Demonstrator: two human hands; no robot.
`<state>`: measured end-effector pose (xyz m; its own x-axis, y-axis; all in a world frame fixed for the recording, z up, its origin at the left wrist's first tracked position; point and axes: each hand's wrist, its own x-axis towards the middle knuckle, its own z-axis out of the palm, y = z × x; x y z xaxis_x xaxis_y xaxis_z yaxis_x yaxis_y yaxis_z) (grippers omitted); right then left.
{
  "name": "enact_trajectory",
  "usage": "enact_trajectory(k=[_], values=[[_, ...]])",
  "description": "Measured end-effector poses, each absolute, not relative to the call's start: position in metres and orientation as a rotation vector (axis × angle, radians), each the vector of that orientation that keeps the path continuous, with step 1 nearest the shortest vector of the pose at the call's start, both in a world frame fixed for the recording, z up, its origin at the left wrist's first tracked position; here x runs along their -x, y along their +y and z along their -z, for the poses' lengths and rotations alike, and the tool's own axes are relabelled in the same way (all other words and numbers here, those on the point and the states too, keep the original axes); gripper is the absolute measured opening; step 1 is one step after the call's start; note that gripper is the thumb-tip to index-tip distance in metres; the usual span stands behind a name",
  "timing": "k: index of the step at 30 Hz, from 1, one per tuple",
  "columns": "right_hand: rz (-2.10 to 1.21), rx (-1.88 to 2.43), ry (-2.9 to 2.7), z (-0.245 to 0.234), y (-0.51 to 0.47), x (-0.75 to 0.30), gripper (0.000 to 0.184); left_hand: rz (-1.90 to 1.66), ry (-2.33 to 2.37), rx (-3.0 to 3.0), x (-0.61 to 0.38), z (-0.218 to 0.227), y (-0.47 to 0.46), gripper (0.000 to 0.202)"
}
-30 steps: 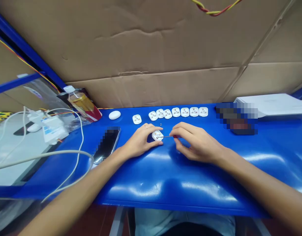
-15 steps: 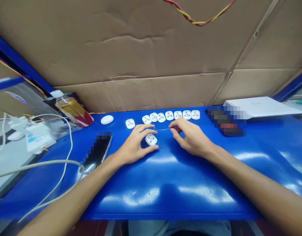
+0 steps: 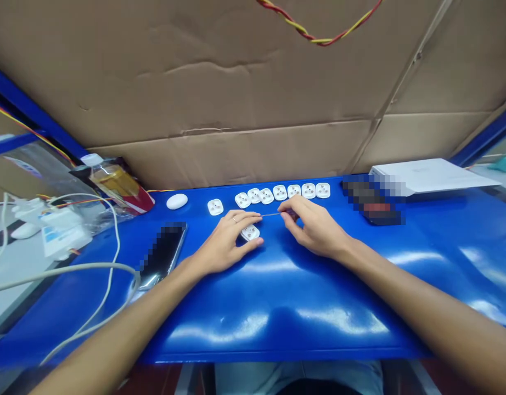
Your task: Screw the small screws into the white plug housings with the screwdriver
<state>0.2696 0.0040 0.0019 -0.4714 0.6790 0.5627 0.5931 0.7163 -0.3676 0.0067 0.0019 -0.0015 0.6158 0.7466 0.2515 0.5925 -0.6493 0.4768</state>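
My left hand [image 3: 227,241] rests on the blue table [image 3: 277,296] with its fingers closed round a small white socket part [image 3: 250,232]. My right hand [image 3: 314,227] pinches a thin screwdriver [image 3: 273,214] by its dark red handle, the metal shaft pointing left, just above the part and touching my left fingertips. A row of several identical white socket parts [image 3: 280,192] lies along the back of the table, with one more [image 3: 215,207] set apart on the left.
A phone [image 3: 162,253] lies left of my left hand, a white oval object [image 3: 176,201] behind it. A bottle [image 3: 113,184], white chargers and cables [image 3: 92,269] crowd the far left. A dark blurred object [image 3: 374,200] and a white flat box [image 3: 429,174] sit at the right. Cardboard walls the back.
The screwdriver tip has lifted off the white part and moved back toward the row. My left hand has slid over the part, covering more of it.
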Motion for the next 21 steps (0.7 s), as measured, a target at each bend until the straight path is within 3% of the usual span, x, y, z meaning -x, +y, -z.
enact_trajectory(k=[11,21], values=[[-0.148,0.977,-2.127,0.0,0.007,-0.273,0.01,-0.713,1.423,-2.36,0.0,-0.004,0.004,0.032],[-0.125,1.002,-2.138,0.001,0.005,-0.272,0.012,-0.717,1.793,-2.511,0.017,-0.009,0.019,0.04]])
